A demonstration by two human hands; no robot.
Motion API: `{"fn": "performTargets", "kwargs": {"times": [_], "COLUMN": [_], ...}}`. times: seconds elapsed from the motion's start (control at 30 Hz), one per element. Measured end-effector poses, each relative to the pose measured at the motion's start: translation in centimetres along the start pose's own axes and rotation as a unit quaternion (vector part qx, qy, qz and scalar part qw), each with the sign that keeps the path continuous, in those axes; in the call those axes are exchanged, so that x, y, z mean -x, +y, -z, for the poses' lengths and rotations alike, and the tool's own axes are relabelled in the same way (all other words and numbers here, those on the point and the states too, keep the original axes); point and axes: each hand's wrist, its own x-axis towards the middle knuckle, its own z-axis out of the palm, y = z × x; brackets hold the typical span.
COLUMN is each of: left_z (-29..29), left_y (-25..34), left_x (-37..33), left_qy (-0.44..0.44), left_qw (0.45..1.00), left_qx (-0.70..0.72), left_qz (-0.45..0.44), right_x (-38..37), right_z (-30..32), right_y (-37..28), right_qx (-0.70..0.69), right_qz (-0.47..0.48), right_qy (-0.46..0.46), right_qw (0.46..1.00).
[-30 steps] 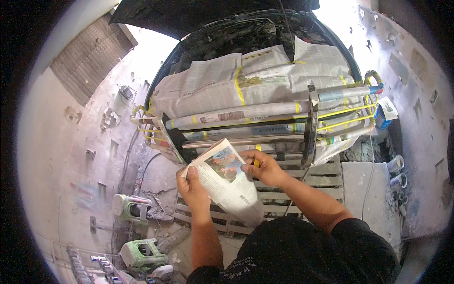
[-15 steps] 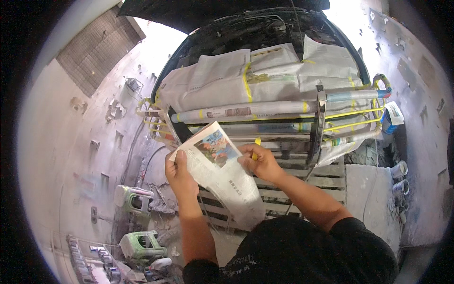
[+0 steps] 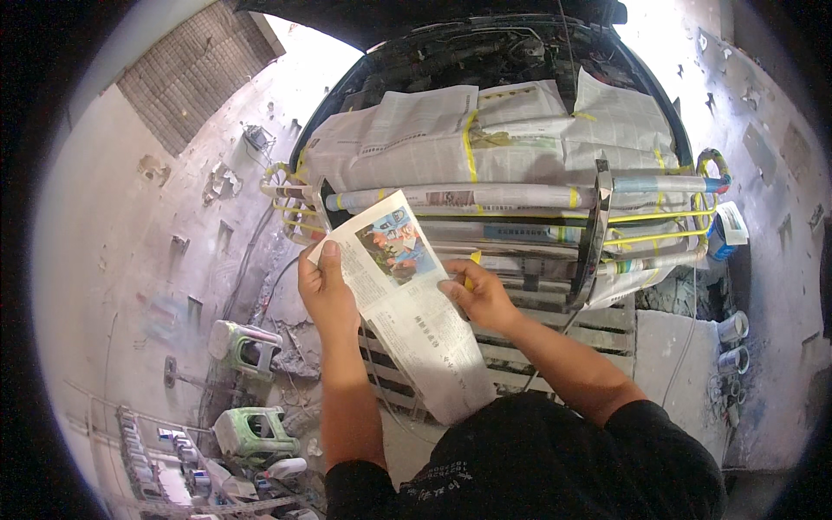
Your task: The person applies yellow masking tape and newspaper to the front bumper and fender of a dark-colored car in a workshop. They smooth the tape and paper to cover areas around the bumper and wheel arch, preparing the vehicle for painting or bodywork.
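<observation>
Left hand (image 3: 330, 293) is pinching the upper left edge of a folded newspaper sheet (image 3: 425, 334), thumb lying on top, fingers going behind. Right hand (image 3: 479, 297) is gripping the sheet's right edge, thumb over it, and is also holding a yellow piece (image 3: 476, 257), tape-like, mostly hidden by the fingers. The newspaper sheet is spanning the space between both hands, its colour photo (image 3: 399, 249) facing up, its lower end reaching back toward the person's black shirt (image 3: 563, 459).

Ahead of both hands, a newspaper covering (image 3: 407, 134) is draping over a vehicle front, yellow strips (image 3: 471, 139) running across it; an engine bay (image 3: 468, 59) is showing farther off. Nearer the hands, paper-wrapped tubes (image 3: 516, 198) are crossing, and right of the right hand a shiny upright (image 3: 598, 230) is standing. Below the right hand, slatted boards (image 3: 598, 342) are showing. Left of and below the left hand, two pale green stools (image 3: 227, 342) are standing. Well right of the right hand, a blue can (image 3: 719, 247) is sitting.
</observation>
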Motion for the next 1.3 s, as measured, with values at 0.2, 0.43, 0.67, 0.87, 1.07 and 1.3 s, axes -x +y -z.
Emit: {"fn": "performTargets", "kwargs": {"times": [0.2, 0.43, 0.67, 0.87, 1.07, 1.3], "left_z": [-0.4, -0.2, -0.1, -1.1, -0.5, -0.2], "left_y": [1.2, 1.7, 2.6, 3.9, 3.9, 3.7], "left_x": [-1.6, -3.1, -4.4, -5.3, -5.6, -5.9], "left_qy": [0.003, 0.009, 0.004, 0.016, 0.009, 0.023], "left_qw": [1.0, 0.998, 0.997, 0.996, 0.997, 0.996], "left_qx": [-0.018, -0.041, -0.05, -0.051, -0.04, -0.046], "left_qz": [-0.017, -0.04, -0.063, -0.074, -0.066, -0.067], "right_x": [1.1, 1.9, 2.8, 3.4, 3.7, 4.1], "right_z": [-0.3, -0.6, -1.5, -2.1, -2.4, -1.4], "right_y": [0.0, -1.4, -3.3, 1.3, 0.1, -0.6], "right_qx": [0.044, 0.065, 0.015, 0.067, 0.073, 0.05], "right_qz": [0.025, 0.006, -0.102, 0.066, 0.041, -0.045], "right_qy": [-0.023, -0.078, -0.133, -0.104, -0.063, -0.133], "right_qw": [0.998, 0.995, 0.986, 0.99, 0.994, 0.989]}}
